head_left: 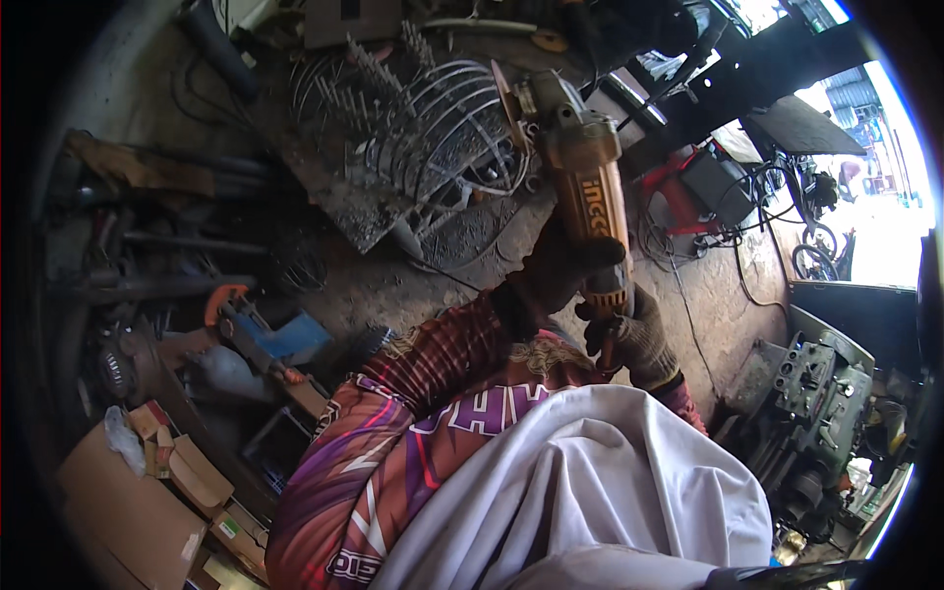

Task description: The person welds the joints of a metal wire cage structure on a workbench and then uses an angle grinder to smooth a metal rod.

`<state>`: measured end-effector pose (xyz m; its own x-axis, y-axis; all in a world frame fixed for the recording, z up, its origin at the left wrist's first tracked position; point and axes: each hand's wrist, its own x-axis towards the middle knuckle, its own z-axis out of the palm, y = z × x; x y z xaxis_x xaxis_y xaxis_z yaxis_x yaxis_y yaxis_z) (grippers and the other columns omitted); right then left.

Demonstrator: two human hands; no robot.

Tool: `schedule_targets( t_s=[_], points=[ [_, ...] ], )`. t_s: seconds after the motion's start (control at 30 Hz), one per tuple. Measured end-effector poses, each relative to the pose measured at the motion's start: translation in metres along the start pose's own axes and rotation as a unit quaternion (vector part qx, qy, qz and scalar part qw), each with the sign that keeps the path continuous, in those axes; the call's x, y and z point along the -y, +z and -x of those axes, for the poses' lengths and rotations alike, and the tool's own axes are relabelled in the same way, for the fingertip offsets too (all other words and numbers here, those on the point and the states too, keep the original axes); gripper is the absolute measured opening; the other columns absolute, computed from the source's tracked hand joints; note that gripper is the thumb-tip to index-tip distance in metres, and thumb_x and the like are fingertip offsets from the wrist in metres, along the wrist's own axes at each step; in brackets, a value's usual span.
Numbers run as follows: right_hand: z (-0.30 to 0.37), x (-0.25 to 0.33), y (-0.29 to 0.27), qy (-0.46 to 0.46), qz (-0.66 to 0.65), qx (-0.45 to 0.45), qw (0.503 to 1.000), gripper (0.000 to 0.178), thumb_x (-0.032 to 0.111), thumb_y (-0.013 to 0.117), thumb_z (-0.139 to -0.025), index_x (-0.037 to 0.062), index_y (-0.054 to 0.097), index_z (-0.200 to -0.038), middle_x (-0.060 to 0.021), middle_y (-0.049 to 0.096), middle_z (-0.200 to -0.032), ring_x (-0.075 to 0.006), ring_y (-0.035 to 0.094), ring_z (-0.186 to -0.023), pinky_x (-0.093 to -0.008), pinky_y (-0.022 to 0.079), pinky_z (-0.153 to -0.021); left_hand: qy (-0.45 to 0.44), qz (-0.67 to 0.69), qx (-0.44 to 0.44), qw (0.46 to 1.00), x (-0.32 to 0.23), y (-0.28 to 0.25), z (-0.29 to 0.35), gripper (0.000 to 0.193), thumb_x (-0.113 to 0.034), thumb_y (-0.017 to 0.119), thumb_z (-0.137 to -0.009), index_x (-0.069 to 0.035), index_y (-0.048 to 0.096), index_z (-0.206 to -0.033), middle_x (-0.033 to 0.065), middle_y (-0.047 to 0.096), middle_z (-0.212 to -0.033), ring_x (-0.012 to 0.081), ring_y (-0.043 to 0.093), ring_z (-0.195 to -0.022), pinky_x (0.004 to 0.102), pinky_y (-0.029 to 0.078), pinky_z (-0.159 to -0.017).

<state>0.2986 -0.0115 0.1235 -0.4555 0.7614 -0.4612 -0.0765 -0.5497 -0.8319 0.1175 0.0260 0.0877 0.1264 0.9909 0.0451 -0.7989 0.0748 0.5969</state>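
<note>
An orange angle grinder [588,187] is held up in front of my chest, its head pointing away from me. Its thin disc [508,106] is seen nearly edge-on at the far left of the tool. My left hand [556,264], in a dark glove, is wrapped around the grinder's body. In a grey knitted glove, my right hand [639,342] closes around the tail end, where the cord comes out. Beyond the disc lies a round cage of bent metal rods [447,128] on a dark metal plate [349,211].
Pipes and tools crowd the left side, with a blue metal piece [295,339] among them. Cardboard boxes [133,497] sit at the lower left. A greasy machine [811,393] stands at right. Loose cables [678,265] cross the floor near a red-framed unit [674,192].
</note>
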Motion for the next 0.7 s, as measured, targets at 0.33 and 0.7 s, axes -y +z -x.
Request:
schedule_targets(
  t_s=[0.33, 0.7],
  points=[
    [-0.075, 0.012, -0.099, -0.097, 0.364, -0.097, 0.921, 0.069, 0.01, 0.076, -0.084, 0.0036, 0.041, -0.143, -0.0141, 0.065, -0.116, -0.0233, 0.066, -0.099, -0.035, 0.055, -0.079, 0.05, -0.256, -0.239, 0.935, 0.063, 0.025, -0.111, 0.059, -0.016, 0.084, -0.077, -0.003, 0.05, -0.124, 0.0056, 0.062, -0.103, 0.0146, 0.064, -0.089, 0.0333, 0.057, -0.076],
    [-0.232, 0.118, -0.157, 0.135, 0.162, 0.215, 0.953, 0.028, 0.016, 0.07, -0.089, 0.0093, 0.053, -0.11, 0.0001, 0.052, -0.065, -0.0096, 0.048, -0.045, -0.0276, 0.044, -0.042, -0.103, -0.548, -0.276, 0.783, 0.058, -0.055, -0.038, 0.051, -0.023, 0.067, -0.096, 0.001, 0.053, -0.138, 0.0105, 0.063, -0.126, 0.0192, 0.058, -0.118, 0.0348, 0.046, -0.102]
  ],
)
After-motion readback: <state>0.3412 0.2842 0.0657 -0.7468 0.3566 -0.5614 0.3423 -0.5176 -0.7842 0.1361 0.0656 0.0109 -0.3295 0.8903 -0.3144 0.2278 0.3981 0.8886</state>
